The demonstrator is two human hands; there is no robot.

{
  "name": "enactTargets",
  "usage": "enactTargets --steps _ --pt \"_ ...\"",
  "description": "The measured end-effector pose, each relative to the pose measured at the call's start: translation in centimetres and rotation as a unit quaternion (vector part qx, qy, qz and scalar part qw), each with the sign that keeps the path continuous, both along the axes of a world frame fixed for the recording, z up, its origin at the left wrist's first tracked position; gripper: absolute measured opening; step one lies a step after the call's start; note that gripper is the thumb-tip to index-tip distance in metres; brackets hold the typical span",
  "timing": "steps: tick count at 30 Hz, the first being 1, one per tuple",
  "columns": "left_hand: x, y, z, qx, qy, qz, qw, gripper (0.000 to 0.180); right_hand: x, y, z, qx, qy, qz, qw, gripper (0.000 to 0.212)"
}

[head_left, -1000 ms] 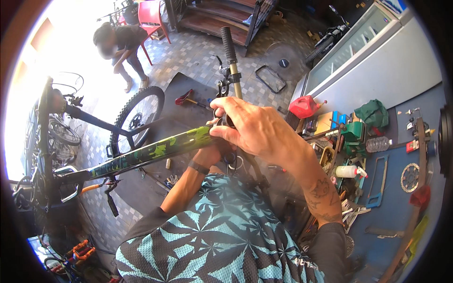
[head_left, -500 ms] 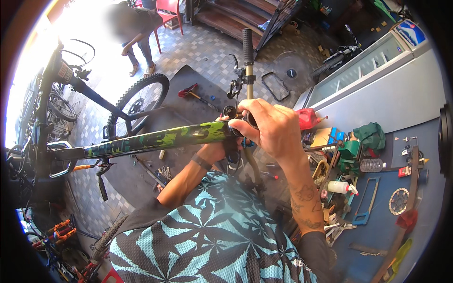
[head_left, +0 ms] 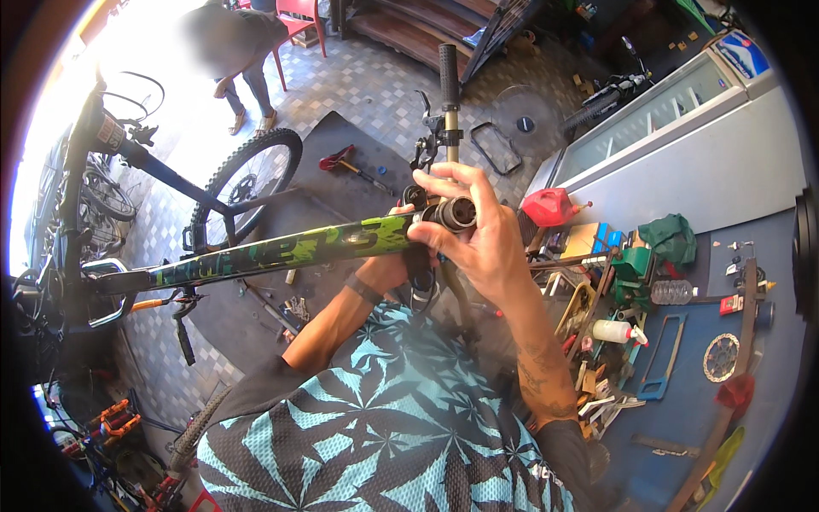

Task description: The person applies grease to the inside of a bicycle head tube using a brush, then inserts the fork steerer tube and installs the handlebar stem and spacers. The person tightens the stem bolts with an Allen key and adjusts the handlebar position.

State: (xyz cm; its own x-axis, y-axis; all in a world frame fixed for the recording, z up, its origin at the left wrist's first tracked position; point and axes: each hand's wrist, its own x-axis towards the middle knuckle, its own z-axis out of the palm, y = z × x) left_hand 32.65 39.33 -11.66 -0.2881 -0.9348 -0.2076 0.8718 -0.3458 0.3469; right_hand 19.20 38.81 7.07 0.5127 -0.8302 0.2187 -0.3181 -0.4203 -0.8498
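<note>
A green and black bicycle frame (head_left: 324,241) runs across in front of me. At its right end, a short black cylindrical part (head_left: 459,213) shows its round open end. My right hand (head_left: 495,247) curls round this part, thumb low on its frame side and fingers arched over the top. My left hand (head_left: 384,273) is under the frame, closed round it near that end; a fingertip shows above the tube and the other fingers are hidden. Just beyond my hands rises a handlebar (head_left: 451,145) with a black grip (head_left: 448,77) and a brake lever (head_left: 425,107).
On the right, a blue bench (head_left: 695,410) carries a spray bottle (head_left: 612,331), a blue hacksaw (head_left: 655,389) and a brake rotor (head_left: 722,357). A red container (head_left: 550,208) lies near a fridge (head_left: 665,183). A saddle (head_left: 334,159) rests on a mat. A person (head_left: 243,64) bends at the back left.
My right hand's fingers have lifted and spread away from the black cylindrical part, uncovering its round end. My left hand stays under the frame.
</note>
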Motion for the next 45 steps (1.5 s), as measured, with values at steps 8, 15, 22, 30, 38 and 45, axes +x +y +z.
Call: enactTargets --steps 8,15,22,30,38,45 --pt "0.8 0.5 1.0 0.029 0.031 -0.026 0.999 0.051 -2.3 0.3 -3.0 -0.053 -0.037 -0.042 0.997 0.075" --pt "0.2 -0.1 0.0 0.01 0.07 0.019 0.997 0.051 -1.7 1.3 -3.2 -0.033 -0.069 -0.059 0.995 0.043" --pt "0.6 -0.6 -0.5 -0.027 0.022 -0.032 0.999 0.049 -1.6 1.3 -2.2 -0.084 0.03 -0.086 0.992 0.038" --pt "1.4 -0.9 -1.7 -0.048 -0.01 -0.103 0.993 0.046 0.5 -0.1 0.0 -0.227 0.047 -0.096 0.968 0.046" --pt "1.5 -1.1 -1.0 -0.057 0.007 -0.156 0.986 0.044 -1.1 1.2 0.7 -0.139 -0.261 -0.152 0.943 0.037" --pt "1.9 -0.2 -0.1 -0.05 0.009 -0.168 0.985 0.042 -0.5 3.7 -1.6 0.048 -0.295 -0.134 0.945 0.034"
